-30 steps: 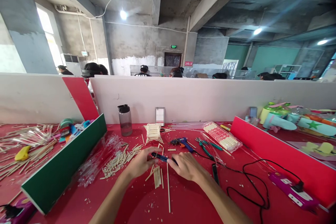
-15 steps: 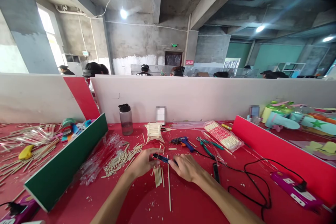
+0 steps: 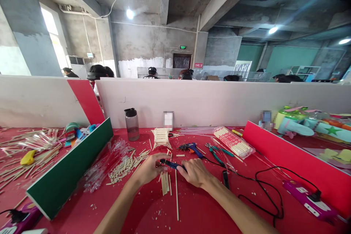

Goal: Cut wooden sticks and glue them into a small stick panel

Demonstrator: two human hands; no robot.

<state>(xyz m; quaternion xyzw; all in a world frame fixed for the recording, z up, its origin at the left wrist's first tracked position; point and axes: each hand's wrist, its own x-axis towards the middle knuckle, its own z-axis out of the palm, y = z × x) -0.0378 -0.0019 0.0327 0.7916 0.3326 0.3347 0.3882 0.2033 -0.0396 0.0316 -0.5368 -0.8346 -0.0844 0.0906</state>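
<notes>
My right hand (image 3: 195,172) grips the handles of small blue-handled cutters (image 3: 170,164) over the red table (image 3: 197,208). At the cutter's tip my left hand (image 3: 149,168) is pinched closed, apparently on a thin wooden stick too small to make out. Below both hands lies a small row of cut sticks (image 3: 164,184), with one long stick (image 3: 177,195) beside it. A little stick-built frame (image 3: 161,137) stands behind the hands.
A blue glue gun (image 3: 191,148), green pliers (image 3: 216,152) and a pack of sticks (image 3: 232,147) lie to the right. A black cord (image 3: 263,193) runs to a purple power strip (image 3: 308,198). A pile of cut sticks (image 3: 124,166), a water bottle (image 3: 132,124) and a green divider board (image 3: 71,168) are on the left.
The view has shifted slightly; both hands stay together at the cutters, moved a little away from me. Nothing was let go.
</notes>
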